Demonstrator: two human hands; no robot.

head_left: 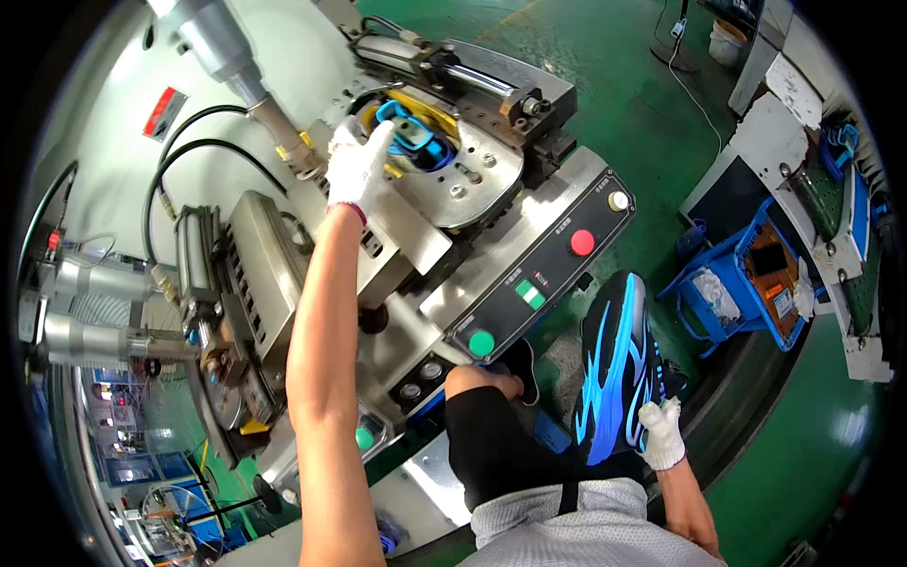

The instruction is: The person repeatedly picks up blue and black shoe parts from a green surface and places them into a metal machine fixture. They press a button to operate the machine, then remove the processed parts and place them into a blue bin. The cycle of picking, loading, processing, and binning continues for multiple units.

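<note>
My left hand [359, 168], in a white knit glove, reaches into the metal machine with its fingers apart. It holds nothing that I can see. Just beyond the fingertips, a bright blue and black piece [414, 140] sits in the machine's rounded opening, beside a yellow strip; whether a finger touches it I cannot tell. Low on the right, my gloved right hand [661, 433] grips the side edge of a shoe [612, 369]. Its black sole with blue streaks faces up, over my lap. The shoe's upper is mostly hidden.
A slanted control panel [510, 307] with green, red and white buttons lies in front of the opening. A thick metal cylinder [222, 47] comes down at upper left. On the right stand a blue cart [737, 298] and a rack holding shoe parts [839, 151].
</note>
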